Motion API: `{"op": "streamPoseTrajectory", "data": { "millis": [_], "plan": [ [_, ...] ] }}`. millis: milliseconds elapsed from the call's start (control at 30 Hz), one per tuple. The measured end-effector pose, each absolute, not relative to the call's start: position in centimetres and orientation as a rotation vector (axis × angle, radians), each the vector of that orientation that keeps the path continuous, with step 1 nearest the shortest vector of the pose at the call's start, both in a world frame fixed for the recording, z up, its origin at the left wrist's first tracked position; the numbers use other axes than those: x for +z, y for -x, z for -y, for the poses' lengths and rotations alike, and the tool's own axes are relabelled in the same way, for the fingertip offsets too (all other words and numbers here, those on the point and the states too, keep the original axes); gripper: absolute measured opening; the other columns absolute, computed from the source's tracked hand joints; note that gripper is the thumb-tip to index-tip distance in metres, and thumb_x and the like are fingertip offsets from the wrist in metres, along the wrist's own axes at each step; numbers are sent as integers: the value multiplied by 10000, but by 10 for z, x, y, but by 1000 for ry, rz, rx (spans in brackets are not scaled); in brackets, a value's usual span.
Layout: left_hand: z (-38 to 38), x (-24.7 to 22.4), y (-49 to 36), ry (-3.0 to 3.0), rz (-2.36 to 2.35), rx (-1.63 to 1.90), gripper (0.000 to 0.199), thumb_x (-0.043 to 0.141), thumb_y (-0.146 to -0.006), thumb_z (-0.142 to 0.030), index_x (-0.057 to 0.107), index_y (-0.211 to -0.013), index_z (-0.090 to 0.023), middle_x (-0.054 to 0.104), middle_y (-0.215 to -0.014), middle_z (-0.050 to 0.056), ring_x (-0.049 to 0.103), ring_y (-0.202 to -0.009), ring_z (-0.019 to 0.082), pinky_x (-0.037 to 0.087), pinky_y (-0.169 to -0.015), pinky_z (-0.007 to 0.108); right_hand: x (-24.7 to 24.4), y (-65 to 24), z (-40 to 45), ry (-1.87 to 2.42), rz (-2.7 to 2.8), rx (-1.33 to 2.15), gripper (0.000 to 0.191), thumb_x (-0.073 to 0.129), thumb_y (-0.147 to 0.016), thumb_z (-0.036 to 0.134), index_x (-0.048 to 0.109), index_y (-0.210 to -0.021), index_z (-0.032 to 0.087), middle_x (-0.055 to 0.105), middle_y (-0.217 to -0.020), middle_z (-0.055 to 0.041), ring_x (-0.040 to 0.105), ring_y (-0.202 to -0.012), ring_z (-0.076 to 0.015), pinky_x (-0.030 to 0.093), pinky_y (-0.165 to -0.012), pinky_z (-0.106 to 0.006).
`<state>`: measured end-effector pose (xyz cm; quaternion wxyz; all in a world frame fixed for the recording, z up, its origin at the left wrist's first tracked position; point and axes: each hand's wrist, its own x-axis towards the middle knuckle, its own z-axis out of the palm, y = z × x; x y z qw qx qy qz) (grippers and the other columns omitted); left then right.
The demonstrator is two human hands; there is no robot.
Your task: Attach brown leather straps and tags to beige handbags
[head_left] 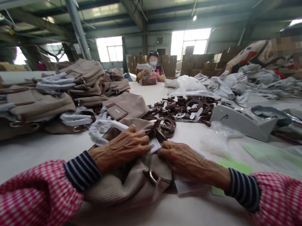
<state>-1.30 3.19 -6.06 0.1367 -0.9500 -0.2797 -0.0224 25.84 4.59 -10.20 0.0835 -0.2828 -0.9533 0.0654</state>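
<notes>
A taupe handbag (114, 192) with ribbed sides, brown trim and a metal ring lies in front of me on the table. Its handle (105, 128) is wrapped in white paper. My left hand (123, 144) reaches over the bag's mouth, its fingers curled onto the fabric at the opening. Opposite it, my right hand (183, 158) is closed on the bag's edge near the metal ring. Between my fingertips shows a small white label (154, 145), close to both hands. What the fingertips grip exactly is partly hidden.
Similar bags (85, 80) are piled at the left. Coiled brown straps (189, 106) lie beyond my hands, with crumpled grey-white wrapping (247, 83) farther right. A white cardboard holder (241, 119) and clear plastic (218, 137) are nearer. One co-worker (157, 73) sits opposite, another (260, 54) leans in.
</notes>
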Motion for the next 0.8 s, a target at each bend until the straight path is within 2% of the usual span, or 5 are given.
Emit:
{"op": "streamPoseTrajectory", "data": {
  "millis": [133,333,467,633,800],
  "plan": [
    [-41,-69,15,2780,936,-119,91,683,-1030,-163,716,-1074,-236,702,-1155,26,574,-1076,238,313,-891,427,-103,-258,-46,906,2806,211,209,473,-996,78,641,-1085,166,592,-1019,-57,516,-852,-185,382,-772,-328],
    [-39,-76,18,2801,989,-195,102,646,-1048,-138,704,-1075,-218,699,-1149,15,565,-1086,229,323,-917,426,-95,-242,-57,874,2881,229,443,482,-947,74,566,-1367,186,611,-1183,-80,548,-840,-180,384,-732,-330],
    [-35,-76,15,2741,987,-192,257,589,-1072,-121,672,-1278,-251,678,-1180,16,572,-1065,229,346,-893,424,-92,-223,-81,997,3022,212,300,516,-951,91,615,-1231,133,661,-1071,-93,552,-814,-182,378,-702,-319],
    [-31,-76,12,2605,1057,-99,201,604,-1060,-146,712,-1214,-217,677,-1249,60,584,-1115,274,392,-877,423,-94,-227,-81,941,2972,257,244,523,-992,92,598,-1221,126,674,-1135,-97,608,-946,-191,458,-814,-317],
    [-27,-74,13,2563,1078,-64,243,532,-1064,-111,730,-1179,-189,683,-1333,90,583,-1199,290,432,-1016,454,-104,-251,-45,871,2926,34,190,469,-1076,125,592,-1218,155,606,-1216,-96,581,-860,-195,501,-763,-349]
  ]
}}
